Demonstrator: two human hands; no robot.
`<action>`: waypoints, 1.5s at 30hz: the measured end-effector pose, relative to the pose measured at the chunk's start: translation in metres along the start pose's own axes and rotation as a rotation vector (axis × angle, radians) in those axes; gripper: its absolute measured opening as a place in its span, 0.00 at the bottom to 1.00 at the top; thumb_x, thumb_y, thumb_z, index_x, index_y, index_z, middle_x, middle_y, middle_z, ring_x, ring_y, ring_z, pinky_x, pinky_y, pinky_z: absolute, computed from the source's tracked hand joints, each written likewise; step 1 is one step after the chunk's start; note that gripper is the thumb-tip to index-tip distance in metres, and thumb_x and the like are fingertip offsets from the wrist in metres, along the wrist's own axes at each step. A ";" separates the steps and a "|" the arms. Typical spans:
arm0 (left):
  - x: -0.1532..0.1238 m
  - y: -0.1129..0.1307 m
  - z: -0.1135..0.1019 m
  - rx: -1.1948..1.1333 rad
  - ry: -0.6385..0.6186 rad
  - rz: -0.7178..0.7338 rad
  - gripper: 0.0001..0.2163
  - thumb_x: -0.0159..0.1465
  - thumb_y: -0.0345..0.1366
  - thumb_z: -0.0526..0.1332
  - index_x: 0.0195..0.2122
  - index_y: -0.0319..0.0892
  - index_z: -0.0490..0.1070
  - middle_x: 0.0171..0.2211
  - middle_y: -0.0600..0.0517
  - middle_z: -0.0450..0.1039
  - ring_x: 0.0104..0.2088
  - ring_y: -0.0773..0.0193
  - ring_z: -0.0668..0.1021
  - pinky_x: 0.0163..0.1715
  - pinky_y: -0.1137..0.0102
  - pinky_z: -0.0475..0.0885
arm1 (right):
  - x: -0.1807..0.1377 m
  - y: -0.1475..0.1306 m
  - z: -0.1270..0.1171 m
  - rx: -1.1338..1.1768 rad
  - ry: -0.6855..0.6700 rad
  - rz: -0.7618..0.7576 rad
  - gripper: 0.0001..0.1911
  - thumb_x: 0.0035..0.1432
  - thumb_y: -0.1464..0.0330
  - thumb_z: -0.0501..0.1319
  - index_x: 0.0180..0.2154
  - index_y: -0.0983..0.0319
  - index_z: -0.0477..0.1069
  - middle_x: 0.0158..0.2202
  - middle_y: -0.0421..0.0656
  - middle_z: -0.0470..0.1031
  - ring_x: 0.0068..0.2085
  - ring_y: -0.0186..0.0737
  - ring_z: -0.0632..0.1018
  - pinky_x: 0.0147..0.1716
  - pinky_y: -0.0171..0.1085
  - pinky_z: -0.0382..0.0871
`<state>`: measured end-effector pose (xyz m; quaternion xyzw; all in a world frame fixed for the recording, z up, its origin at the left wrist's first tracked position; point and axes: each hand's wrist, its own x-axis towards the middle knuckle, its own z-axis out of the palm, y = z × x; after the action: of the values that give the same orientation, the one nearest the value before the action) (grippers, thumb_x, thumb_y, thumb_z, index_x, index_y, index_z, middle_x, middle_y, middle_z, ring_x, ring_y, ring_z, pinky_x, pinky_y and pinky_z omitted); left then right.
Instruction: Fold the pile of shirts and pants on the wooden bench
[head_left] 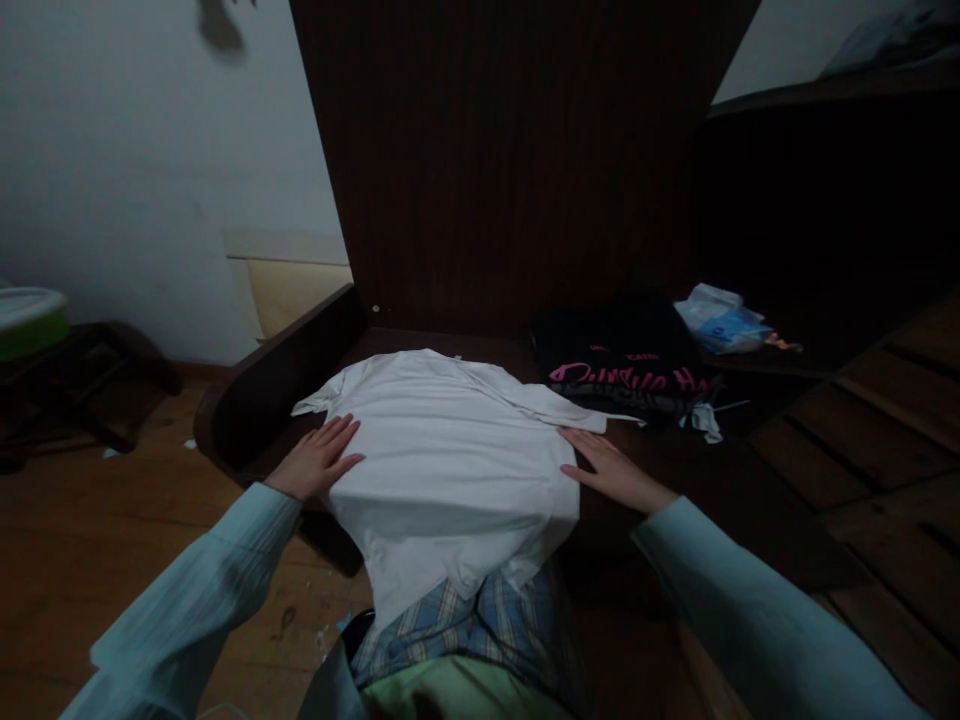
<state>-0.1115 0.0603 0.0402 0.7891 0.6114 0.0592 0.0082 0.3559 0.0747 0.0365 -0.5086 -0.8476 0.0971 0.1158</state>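
Observation:
A white T-shirt lies spread over a dark wooden surface, its lower part hanging over the near edge onto plaid-covered legs. Shallow creases run across it. My left hand rests on the shirt's left side, fingers stretched out below the left sleeve. On the opposite side my right hand lies with its fingertips on the right edge, just under the right sleeve. Both hands lie flat and grip nothing.
Right of the shirt is a pile of folded black clothing with pink lettering. Beyond it sits a blue and white plastic packet. A dark curved armrest borders the left side. A dark stool holds a green and white container.

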 end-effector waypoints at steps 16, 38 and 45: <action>0.048 0.059 0.016 0.000 0.083 0.118 0.26 0.60 0.50 0.48 0.56 0.42 0.58 0.59 0.42 0.55 0.58 0.47 0.57 0.52 0.53 0.58 | 0.096 -0.058 -0.032 -0.317 -0.081 0.179 0.12 0.54 0.65 0.55 0.38 0.61 0.72 0.37 0.49 0.76 0.39 0.46 0.76 0.32 0.36 0.66; 0.091 0.033 0.004 0.040 -0.006 -0.219 0.24 0.63 0.49 0.44 0.57 0.45 0.54 0.61 0.46 0.50 0.60 0.52 0.53 0.54 0.52 0.52 | 0.146 -0.065 0.036 -0.083 0.095 0.127 0.29 0.61 0.57 0.44 0.58 0.68 0.51 0.61 0.56 0.50 0.61 0.49 0.52 0.57 0.48 0.46; 0.117 0.055 -0.008 0.144 0.134 -0.336 0.21 0.63 0.46 0.44 0.41 0.38 0.69 0.42 0.40 0.69 0.44 0.50 0.71 0.41 0.60 0.65 | 0.159 -0.067 0.028 -0.286 0.048 0.316 0.26 0.60 0.60 0.45 0.54 0.69 0.60 0.56 0.59 0.59 0.57 0.53 0.60 0.52 0.48 0.51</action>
<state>-0.0308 0.1589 0.0625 0.6689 0.7363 0.0653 -0.0792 0.2190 0.1831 0.0437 -0.6485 -0.7596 -0.0195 0.0462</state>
